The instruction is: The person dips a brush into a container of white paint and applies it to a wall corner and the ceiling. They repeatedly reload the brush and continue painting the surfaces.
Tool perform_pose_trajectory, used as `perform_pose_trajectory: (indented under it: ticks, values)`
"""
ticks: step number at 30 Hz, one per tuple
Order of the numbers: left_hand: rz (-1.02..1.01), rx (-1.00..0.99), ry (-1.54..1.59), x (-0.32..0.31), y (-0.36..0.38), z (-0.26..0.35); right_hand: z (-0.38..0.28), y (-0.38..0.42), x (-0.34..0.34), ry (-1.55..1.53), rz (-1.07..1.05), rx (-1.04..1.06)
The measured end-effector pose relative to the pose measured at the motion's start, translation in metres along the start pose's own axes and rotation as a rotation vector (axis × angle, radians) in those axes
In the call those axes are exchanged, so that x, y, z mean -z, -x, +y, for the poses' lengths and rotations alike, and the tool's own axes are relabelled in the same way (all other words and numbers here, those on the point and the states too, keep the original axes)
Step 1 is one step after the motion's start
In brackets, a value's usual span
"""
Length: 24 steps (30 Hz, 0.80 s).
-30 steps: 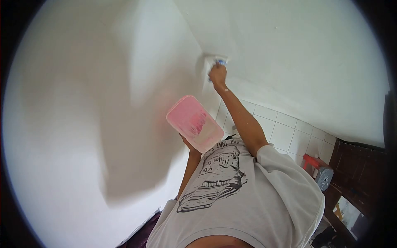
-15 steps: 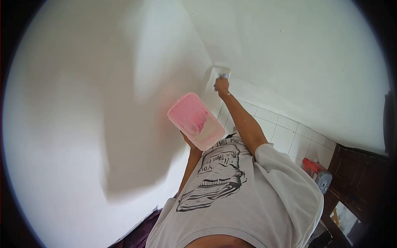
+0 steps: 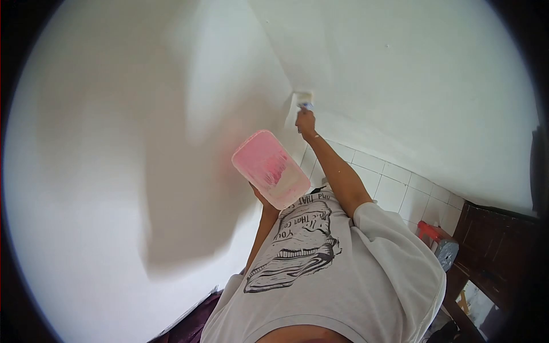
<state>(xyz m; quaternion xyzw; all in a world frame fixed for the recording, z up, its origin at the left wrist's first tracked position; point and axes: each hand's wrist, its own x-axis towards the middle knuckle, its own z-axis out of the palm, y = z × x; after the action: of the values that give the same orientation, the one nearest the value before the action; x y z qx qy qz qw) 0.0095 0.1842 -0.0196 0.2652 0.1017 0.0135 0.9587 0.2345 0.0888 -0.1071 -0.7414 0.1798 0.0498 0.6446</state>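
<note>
Okay, right hand (image 3: 305, 119), clenched around a small tool (image 3: 307, 105), is working slightly lower at the wall corner (image 3: 279, 60) than a second ago, upper middle of frame; I'm reading downward progress. Left hand (image 3: 262, 197) is supporting the pink tub (image 3: 260, 157), centre frame.

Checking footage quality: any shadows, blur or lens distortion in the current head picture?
Head view: soft shadow crosses the smooth white wall beside the pink rectangular plastic container; head view: dark rounded border suggests fisheye distortion; head view: pale bluish tool in the right hand looks blurred.
</note>
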Motion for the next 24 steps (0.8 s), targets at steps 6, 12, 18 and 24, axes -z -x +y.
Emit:
perform_pose_trajectory:
  ticks: [6, 12, 18, 24]
  values:
    - [0.001, 0.006, 0.003, -0.002, 0.000, 0.001, -0.099, 0.010, 0.017, -0.422, 0.030, -0.006]
    - [0.010, 0.006, -0.002, 0.000, -0.002, 0.001, -0.140, 0.054, 0.021, 0.102, 0.028, 0.742]
    - [0.012, 0.001, -0.008, 0.002, -0.003, 0.001, 0.013, -0.013, -0.010, 0.373, 0.112, 0.245]
    - [0.019, -0.001, -0.012, 0.002, -0.003, -0.001, -0.053, -0.002, 0.001, -0.337, 0.063, -0.095]
